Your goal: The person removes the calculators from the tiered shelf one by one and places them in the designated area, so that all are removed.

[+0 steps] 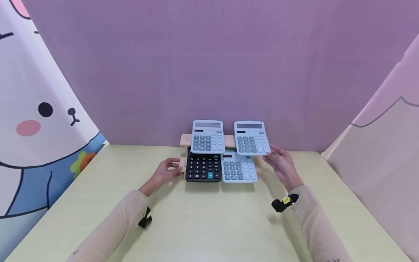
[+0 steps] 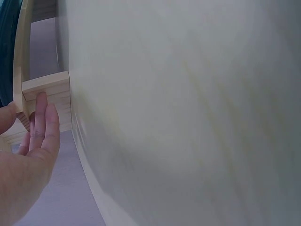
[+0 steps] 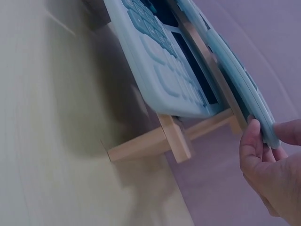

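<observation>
A wooden rack (image 1: 230,141) bears calculators in an upper and a lower row. My right hand (image 1: 282,163) pinches the lower right corner of the upper right light blue calculator (image 1: 258,140), which leans a little tilted; thumb and fingers lie on its two faces in the right wrist view. With thumb and fingers my left hand (image 1: 164,171) holds the left end of the rack's lower rail (image 2: 19,94). Another light blue calculator (image 1: 212,140) leans at the upper left. Below sit a black calculator (image 1: 203,167) and a light blue one (image 1: 240,169), their tops partly covered.
The rack stands on a pale yellow table (image 1: 209,222), close to a purple backdrop (image 1: 209,72). A cartoon-printed cloth (image 1: 42,109) hangs at the left, and a pale printed cloth (image 1: 386,153) at the right. Black wrist cameras (image 1: 283,203) sit at both sleeves.
</observation>
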`<control>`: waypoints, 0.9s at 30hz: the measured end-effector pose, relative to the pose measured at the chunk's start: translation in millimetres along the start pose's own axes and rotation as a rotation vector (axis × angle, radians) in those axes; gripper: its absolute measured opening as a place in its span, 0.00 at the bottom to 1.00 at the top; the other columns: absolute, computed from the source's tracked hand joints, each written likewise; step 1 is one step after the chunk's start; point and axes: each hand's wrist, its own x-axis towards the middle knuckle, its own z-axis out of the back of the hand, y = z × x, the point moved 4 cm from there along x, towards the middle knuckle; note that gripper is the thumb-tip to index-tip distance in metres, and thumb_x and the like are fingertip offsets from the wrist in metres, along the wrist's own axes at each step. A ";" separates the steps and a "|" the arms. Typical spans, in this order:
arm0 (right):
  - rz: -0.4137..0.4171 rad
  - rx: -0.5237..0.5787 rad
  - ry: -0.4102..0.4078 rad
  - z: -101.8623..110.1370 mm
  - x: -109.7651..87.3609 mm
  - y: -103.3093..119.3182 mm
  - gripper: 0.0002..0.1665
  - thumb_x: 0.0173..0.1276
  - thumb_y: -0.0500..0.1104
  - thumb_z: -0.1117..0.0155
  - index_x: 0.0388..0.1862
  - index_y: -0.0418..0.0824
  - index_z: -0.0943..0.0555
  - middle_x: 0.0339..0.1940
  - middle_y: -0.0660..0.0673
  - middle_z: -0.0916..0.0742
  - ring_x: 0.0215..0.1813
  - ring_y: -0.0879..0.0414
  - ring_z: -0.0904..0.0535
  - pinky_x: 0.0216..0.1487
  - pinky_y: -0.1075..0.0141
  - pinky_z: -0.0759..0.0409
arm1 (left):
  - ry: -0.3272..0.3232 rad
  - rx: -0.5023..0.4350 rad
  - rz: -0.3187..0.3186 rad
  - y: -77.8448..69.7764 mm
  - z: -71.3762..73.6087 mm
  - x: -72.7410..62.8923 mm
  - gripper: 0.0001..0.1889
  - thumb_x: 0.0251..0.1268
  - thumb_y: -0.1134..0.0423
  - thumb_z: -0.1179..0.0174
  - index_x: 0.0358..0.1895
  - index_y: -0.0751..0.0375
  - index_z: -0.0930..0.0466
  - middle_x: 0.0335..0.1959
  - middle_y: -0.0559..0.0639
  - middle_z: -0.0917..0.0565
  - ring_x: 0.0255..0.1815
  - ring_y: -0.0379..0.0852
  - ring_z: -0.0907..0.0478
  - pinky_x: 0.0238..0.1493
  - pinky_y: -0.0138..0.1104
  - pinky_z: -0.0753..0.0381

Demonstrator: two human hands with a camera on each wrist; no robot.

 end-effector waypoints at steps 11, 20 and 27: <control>0.006 0.016 -0.004 15.5 -4.7 11.1 0.22 0.65 0.23 0.56 0.57 0.35 0.37 0.37 0.49 0.15 0.38 0.59 0.19 0.44 0.71 0.16 | -0.001 0.002 0.010 -0.5 0.6 0.4 0.23 0.64 0.70 0.47 0.60 0.74 0.39 0.49 0.70 0.27 0.40 0.55 0.19 0.47 0.38 0.15; 0.029 0.064 0.012 35.1 -6.7 17.8 0.19 0.65 0.22 0.57 0.50 0.36 0.31 0.37 0.47 0.14 0.38 0.58 0.18 0.43 0.70 0.16 | 0.003 0.000 0.020 -0.8 1.2 -0.2 0.23 0.64 0.70 0.47 0.61 0.74 0.39 0.50 0.70 0.28 0.41 0.57 0.19 0.48 0.39 0.16; 0.032 0.068 0.019 47.0 -9.8 22.5 0.18 0.65 0.22 0.57 0.51 0.35 0.35 0.37 0.46 0.15 0.38 0.57 0.18 0.44 0.69 0.16 | 0.013 -0.006 0.007 0.1 0.1 0.4 0.23 0.64 0.70 0.47 0.60 0.75 0.39 0.50 0.71 0.29 0.41 0.57 0.19 0.48 0.40 0.16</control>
